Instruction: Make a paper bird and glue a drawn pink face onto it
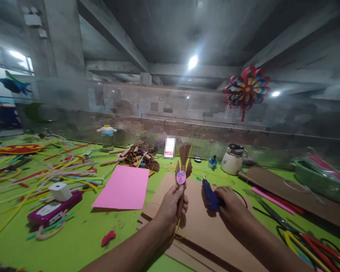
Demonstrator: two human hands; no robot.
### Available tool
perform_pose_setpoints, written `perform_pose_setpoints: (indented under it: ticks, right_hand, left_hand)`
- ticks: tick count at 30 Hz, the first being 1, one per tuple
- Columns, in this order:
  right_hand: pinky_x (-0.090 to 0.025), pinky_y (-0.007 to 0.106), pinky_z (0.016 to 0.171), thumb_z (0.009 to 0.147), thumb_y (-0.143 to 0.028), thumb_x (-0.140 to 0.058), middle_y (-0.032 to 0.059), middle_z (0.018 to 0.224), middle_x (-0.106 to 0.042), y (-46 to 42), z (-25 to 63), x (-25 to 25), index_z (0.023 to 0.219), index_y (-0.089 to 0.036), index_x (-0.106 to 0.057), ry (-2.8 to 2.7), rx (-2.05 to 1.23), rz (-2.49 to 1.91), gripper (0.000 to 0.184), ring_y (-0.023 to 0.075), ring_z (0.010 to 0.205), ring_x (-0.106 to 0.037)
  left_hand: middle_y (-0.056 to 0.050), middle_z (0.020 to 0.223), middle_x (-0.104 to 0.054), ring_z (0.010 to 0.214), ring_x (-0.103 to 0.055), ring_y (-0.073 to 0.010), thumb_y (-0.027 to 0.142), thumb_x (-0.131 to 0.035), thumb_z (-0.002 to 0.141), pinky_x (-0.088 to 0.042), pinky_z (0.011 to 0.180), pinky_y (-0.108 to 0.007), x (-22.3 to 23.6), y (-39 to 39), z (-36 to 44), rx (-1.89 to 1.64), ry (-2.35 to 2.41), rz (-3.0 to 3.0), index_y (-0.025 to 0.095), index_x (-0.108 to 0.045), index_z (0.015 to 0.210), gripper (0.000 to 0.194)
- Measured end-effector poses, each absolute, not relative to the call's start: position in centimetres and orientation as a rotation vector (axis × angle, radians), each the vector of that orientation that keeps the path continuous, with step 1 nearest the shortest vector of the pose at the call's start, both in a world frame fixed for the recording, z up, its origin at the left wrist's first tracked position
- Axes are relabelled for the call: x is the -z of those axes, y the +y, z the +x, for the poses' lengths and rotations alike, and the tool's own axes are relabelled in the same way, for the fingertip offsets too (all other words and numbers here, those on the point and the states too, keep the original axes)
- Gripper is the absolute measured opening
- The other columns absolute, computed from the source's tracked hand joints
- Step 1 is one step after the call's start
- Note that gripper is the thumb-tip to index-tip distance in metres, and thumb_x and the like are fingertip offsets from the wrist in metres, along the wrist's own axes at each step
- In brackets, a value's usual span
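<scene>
My left hand (pixel 174 204) grips the stem of a brown paper figure (pixel 184 155) above the middle of the table. Folded brown paper fans out at its top and sides, and a pink round face (pixel 181 177) with blue drawn marks sits at its centre. Yellow string hangs below my fingers. My right hand (pixel 231 206) is wrapped round a dark blue glue gun (pixel 211 196), its nozzle pointing up and away from me, to the right of the figure. Beneath both hands lie brown cardboard sheets (pixel 204 234).
Pink paper (pixel 127 187) lies left of the cardboard. Further left are a purple power strip (pixel 55 207) and scattered coloured strips. A brown bundle (pixel 138 155), a white jug (pixel 231 160) and a perforated screen (pixel 158 109) stand behind. Scissors (pixel 274 215) and a green basket (pixel 320 185) are at right.
</scene>
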State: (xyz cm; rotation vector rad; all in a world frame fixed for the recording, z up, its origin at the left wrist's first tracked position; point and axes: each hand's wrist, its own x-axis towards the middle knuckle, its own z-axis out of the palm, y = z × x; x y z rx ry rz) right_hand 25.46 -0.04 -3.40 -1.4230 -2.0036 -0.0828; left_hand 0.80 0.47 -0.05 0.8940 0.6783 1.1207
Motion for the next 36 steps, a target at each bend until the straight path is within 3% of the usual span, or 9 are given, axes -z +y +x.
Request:
perform_pose_setpoints:
  ticks: [3, 6, 11, 17, 28, 36]
  right_hand:
    - [-0.046, 0.042, 0.087, 0.078, -0.023, -0.059, 0.0110, 0.104, -0.066, -0.9, 25.7, 1.6, 0.108, -0.017, -0.064, -1.737, -0.139, -1.422, 0.031, 0.0290, 0.098, -0.058]
    - [-0.048, 0.041, 0.085, 0.080, -0.042, -0.065, 0.0124, 0.104, -0.070, -2.8, 25.5, -0.7, 0.106, -0.017, -0.068, -1.517, -0.604, -1.326, 0.037, 0.0296, 0.097, -0.063]
    - [-0.050, 0.040, 0.080, 0.086, -0.049, -0.059, 0.0170, 0.105, -0.068, -5.9, 24.1, -2.9, 0.101, -0.015, -0.071, -1.441, -1.072, -0.960, 0.039, 0.0273, 0.092, -0.063]
    - [-0.047, 0.039, 0.081, 0.090, -0.046, -0.054, 0.0117, 0.091, -0.067, -6.6, 23.2, -3.0, 0.098, -0.017, -0.070, -1.569, -1.101, -0.916, 0.034, 0.0222, 0.082, -0.060]
    - [-0.045, 0.037, 0.074, 0.094, -0.048, -0.045, 0.0106, 0.083, -0.065, -6.5, 24.0, -2.8, 0.087, -0.015, -0.066, -1.684, -1.006, -1.125, 0.039, 0.0227, 0.080, -0.059]
    - [-0.046, 0.036, 0.074, 0.094, -0.046, -0.046, 0.0099, 0.084, -0.065, -6.5, 23.9, -2.8, 0.090, -0.016, -0.065, -1.649, -1.043, -1.101, 0.036, 0.0211, 0.079, -0.059]
  left_hand:
    - [0.004, 0.059, -0.056, 0.047, -0.050, -0.0080, 0.044, -0.066, 0.080, -0.038, 0.047, -0.018, 0.1, 0.5, 0.8, -1.141, 0.674, 0.899, 0.018, -0.048, 0.096, 0.036]
    - [0.002, 0.061, -0.058, 0.049, -0.053, -0.0097, 0.043, -0.061, 0.084, -0.042, 0.050, -0.020, 0.1, 0.4, 0.9, -1.143, 0.667, 0.904, 0.017, -0.049, 0.097, 0.032]
    - [0.000, 0.061, -0.058, 0.050, -0.055, -0.0101, 0.038, -0.052, 0.090, -0.041, 0.050, -0.019, -0.4, -0.1, 1.2, -1.115, 0.659, 0.875, 0.014, -0.052, 0.099, 0.025]
    - [0.000, 0.062, -0.057, 0.050, -0.052, -0.0088, 0.039, -0.059, 0.087, -0.036, 0.047, -0.017, -1.0, -1.0, 1.5, -1.050, 0.637, 0.836, 0.015, -0.055, 0.098, 0.027]
    - [0.000, 0.060, -0.055, 0.048, -0.050, -0.0096, 0.034, -0.050, 0.091, -0.034, 0.047, -0.019, -1.0, -1.8, 1.8, -0.969, 0.619, 0.792, 0.014, -0.054, 0.097, 0.021]
    - [0.000, 0.060, -0.054, 0.047, -0.049, -0.0090, 0.037, -0.056, 0.088, -0.033, 0.046, -0.019, -0.9, -1.8, 1.8, -0.957, 0.599, 0.782, 0.014, -0.055, 0.098, 0.024]
